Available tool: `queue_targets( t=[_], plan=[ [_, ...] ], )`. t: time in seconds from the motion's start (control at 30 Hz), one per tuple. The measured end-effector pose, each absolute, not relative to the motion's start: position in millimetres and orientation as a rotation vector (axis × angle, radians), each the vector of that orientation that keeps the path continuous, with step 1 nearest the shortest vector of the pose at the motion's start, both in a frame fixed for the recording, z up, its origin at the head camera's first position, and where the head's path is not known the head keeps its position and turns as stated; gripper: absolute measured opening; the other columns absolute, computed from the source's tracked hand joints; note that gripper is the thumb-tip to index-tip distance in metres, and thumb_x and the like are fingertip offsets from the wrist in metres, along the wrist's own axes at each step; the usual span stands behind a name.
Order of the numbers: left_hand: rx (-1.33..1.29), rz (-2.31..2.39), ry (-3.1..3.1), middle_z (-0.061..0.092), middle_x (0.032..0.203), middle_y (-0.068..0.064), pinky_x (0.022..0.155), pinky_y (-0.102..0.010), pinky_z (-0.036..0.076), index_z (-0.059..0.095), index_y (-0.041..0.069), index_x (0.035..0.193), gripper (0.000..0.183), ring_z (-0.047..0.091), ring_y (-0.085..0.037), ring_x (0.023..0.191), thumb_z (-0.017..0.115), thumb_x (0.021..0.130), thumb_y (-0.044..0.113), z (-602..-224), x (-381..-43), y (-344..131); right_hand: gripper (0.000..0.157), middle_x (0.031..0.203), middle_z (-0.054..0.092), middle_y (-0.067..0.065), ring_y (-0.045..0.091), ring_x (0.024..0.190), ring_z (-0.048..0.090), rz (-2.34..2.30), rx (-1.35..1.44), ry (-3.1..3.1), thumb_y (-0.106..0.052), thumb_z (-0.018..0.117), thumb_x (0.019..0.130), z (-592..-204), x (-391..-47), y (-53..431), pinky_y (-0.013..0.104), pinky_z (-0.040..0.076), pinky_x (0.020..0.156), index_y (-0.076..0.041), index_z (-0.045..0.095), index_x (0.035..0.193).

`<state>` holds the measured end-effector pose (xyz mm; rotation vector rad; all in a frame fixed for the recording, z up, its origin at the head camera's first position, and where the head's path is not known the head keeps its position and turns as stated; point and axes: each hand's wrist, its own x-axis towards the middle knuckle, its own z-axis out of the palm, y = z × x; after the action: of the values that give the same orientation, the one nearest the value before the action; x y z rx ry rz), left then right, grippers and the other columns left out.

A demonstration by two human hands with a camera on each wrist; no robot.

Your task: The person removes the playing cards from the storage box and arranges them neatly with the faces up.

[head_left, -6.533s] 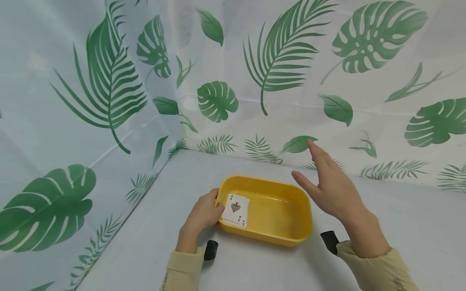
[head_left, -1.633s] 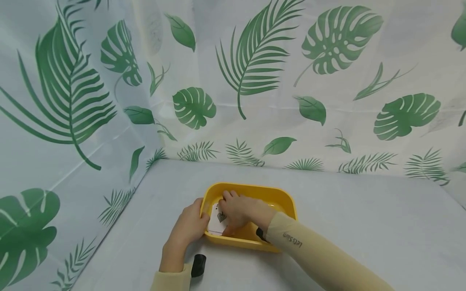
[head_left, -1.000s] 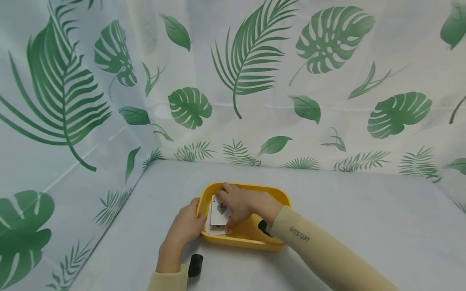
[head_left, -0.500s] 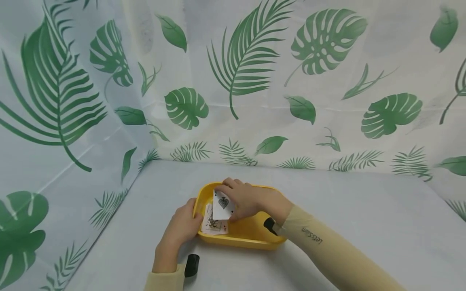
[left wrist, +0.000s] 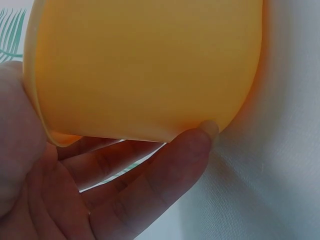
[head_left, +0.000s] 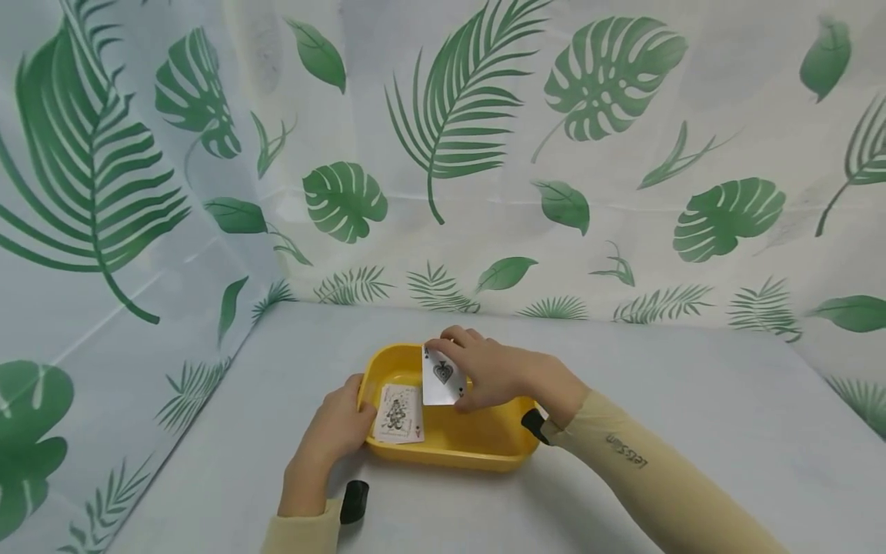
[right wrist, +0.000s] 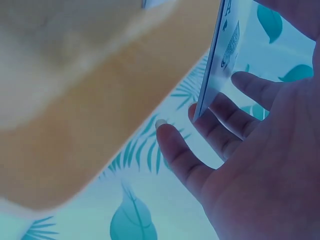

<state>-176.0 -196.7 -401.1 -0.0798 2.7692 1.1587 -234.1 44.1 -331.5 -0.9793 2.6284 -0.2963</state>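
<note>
A yellow plastic tub [head_left: 471,454] stands on the white tabletop. My left hand [head_left: 339,419] grips its left end, thumb over the rim; in the left wrist view the fingers [left wrist: 165,175] curl against the tub's outer wall. My right hand [head_left: 494,373] pinches an ace of spades [head_left: 441,377] by its edges, tilted above the tub. In the right wrist view the ace [right wrist: 217,60] is seen nearly edge-on, so whether it is one card or more I cannot tell. A joker [head_left: 396,415] lies face up on other cards at the tub's left end, a red ace's corner peeking out.
White sheeting [head_left: 484,246] printed with green leaves rises behind the table and along the left. Tabletop [head_left: 657,377] extends to the right of the tub. A black band piece [head_left: 354,500] sits at my left wrist, another [head_left: 534,425] at the right.
My right hand came down into the tub, took hold of the ace of spades and lifted it up and rightward, uncovering the joker. My left hand keeps its grip on the tub.
</note>
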Motion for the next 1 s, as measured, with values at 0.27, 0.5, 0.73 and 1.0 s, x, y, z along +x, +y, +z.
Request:
queue_targets(
  t=[0.27,0.5,0.73,1.0],
  plan=[
    [-0.118,1.167,2.746,0.06,0.118,-0.017,0.064,-0.033,0.051,0.038,-0.003,0.15,0.056,0.056,-0.02,0.073,0.051,0.097,0.008,-403.3,-175.0,-197.0,0.087,0.156,0.029,0.006,0.026,0.133,0.037,-0.346,-0.967,2.643,-0.027,0.076,0.084,-325.3,-227.4,60.4,0.05,0.04,0.105,-0.023,0.031,0.158],
    [-0.108,1.163,2.762,0.06,0.119,-0.017,0.066,-0.033,0.05,0.039,-0.003,0.149,0.055,0.056,-0.021,0.076,0.051,0.097,0.008,-403.7,-174.4,-194.6,0.085,0.154,0.027,0.008,0.027,0.136,0.033,-0.438,-0.992,2.691,-0.024,0.073,0.084,-315.7,-224.1,85.0,0.052,0.036,0.108,-0.017,0.03,0.157],
    [-0.106,1.148,2.772,0.059,0.124,-0.019,0.069,-0.035,0.051,0.039,-0.004,0.149,0.055,0.057,-0.022,0.081,0.051,0.097,0.008,-401.2,-174.0,-195.5,0.084,0.155,0.026,0.01,0.029,0.135,0.033,-0.53,-0.944,2.729,-0.021,0.071,0.083,-306.7,-222.8,107.5,0.054,0.037,0.107,-0.017,0.029,0.157],
    [-0.114,1.168,2.75,0.059,0.123,-0.018,0.067,-0.033,0.05,0.038,-0.004,0.15,0.055,0.056,-0.021,0.079,0.051,0.097,0.008,-402.6,-173.9,-193.1,0.086,0.155,0.024,0.012,0.031,0.137,0.031,-0.589,-0.937,2.754,-0.019,0.072,0.085,-307.6,-221.2,131.6,0.054,0.035,0.109,-0.013,0.026,0.158]
  ],
)
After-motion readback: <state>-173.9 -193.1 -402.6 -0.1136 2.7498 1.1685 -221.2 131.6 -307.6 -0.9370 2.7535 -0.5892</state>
